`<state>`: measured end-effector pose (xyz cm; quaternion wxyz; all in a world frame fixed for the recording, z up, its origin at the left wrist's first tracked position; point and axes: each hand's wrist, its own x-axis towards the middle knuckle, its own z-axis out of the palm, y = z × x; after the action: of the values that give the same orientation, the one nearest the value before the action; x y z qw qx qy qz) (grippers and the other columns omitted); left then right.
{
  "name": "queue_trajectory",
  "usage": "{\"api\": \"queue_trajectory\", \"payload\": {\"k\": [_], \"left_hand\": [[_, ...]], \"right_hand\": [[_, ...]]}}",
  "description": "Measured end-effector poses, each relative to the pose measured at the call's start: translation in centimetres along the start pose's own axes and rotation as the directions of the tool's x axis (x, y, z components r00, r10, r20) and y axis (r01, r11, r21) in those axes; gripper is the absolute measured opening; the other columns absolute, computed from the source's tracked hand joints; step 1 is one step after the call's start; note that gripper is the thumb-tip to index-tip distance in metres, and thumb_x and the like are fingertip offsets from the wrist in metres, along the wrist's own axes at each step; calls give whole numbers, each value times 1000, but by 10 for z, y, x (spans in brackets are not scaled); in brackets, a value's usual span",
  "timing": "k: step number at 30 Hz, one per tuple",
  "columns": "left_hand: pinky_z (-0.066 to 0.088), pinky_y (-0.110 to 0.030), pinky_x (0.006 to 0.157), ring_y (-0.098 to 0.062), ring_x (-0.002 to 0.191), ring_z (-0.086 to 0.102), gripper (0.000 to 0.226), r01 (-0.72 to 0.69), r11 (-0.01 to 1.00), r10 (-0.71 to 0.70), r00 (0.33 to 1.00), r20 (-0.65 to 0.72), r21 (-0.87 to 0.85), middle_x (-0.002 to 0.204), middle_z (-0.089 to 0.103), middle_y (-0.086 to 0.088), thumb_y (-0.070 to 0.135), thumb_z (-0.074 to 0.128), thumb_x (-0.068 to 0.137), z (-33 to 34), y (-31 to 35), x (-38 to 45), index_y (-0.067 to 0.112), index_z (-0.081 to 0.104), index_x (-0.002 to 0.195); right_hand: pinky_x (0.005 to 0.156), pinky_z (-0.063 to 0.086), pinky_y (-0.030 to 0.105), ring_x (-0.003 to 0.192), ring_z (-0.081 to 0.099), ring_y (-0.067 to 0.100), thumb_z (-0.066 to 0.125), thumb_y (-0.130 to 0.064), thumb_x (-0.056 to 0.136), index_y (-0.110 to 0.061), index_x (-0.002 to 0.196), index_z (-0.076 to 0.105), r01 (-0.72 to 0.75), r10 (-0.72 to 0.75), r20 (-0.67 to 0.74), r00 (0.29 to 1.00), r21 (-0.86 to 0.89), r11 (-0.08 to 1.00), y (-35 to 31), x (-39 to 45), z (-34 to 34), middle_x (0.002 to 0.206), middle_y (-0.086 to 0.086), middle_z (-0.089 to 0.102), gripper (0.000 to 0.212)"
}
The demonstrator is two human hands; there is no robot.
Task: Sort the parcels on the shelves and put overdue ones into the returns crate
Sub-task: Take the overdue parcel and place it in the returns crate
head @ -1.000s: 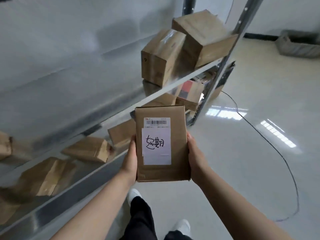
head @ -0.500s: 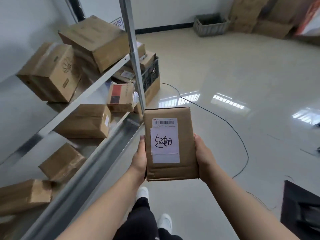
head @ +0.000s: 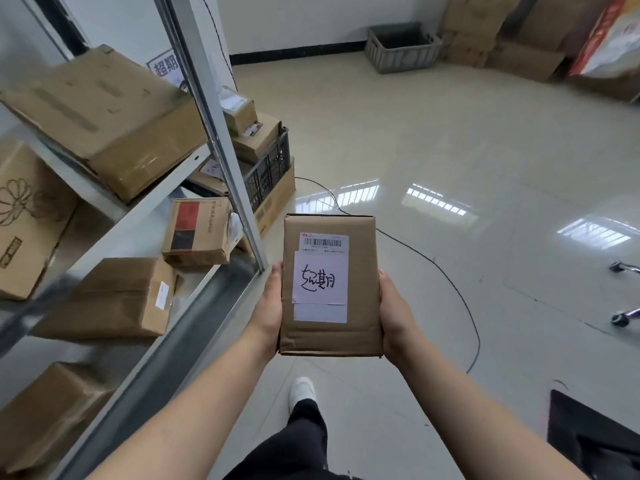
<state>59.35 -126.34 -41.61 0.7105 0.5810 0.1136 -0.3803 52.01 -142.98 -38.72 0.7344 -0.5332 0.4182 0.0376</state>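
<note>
Both hands' grip [head: 268,306] [head: 394,313] holds labelled parcel [head: 330,337].

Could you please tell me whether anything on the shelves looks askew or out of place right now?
Yes. The large top box lies tilted, one corner jutting past the shelf edge. The red-and-black box below also sits crooked. The held parcel looks intact.

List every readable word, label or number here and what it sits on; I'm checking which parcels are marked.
"超期", handwritten: white note on the parcel held by the left hand and right hand.
"超期", printed: sign behind the shelf post, partly hidden.
Barcode label on the held parcel: print too small.
Side print on the red-and-black box: blurred.
</note>
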Motion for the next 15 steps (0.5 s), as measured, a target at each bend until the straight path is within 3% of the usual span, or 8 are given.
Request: {"api": "queue_trajectory", "payload": {"k": [4, 8, 15], "left_hand": [[47, -47, 103, -24, 112, 67, 65, 19, 1000, -19, 1000, 2, 7, 119, 71, -5, 65, 22, 97, 8, 24, 43, 24, 61, 130], [47, -47, 103, -24, 110, 67, 65, 36, 999, -36, 999, -29, -3, 117, 72, -5, 64, 21, 98, 21, 44, 77, 23, 62, 128], [51, -41, 95, -22, 106, 69, 64, 59, 998, -63, 992, -110, -36, 116, 72, -4, 63, 21, 98, 58, 83, 157, 25, 64, 126]], "right_hand": [[100, 52, 51, 112, 68, 24, 49, -65, 81, -25, 119, 68, -40, 40, -2, 999, -47, 998, -36, 42, 3, 118, 1, 73, 58], [99, 53, 48, 109, 69, 22, 39, -58, 98, -24, 121, 67, -104, 104, -6, 995, -64, 992, -62, 84, 1, 114, 1, 74, 50], [88, 58, 37, 104, 71, 19, 35, -57, 100, -26, 122, 66, -133, 141, 62, 988, -112, 985, -127, 173, -6, 112, 0, 75, 50]]}}
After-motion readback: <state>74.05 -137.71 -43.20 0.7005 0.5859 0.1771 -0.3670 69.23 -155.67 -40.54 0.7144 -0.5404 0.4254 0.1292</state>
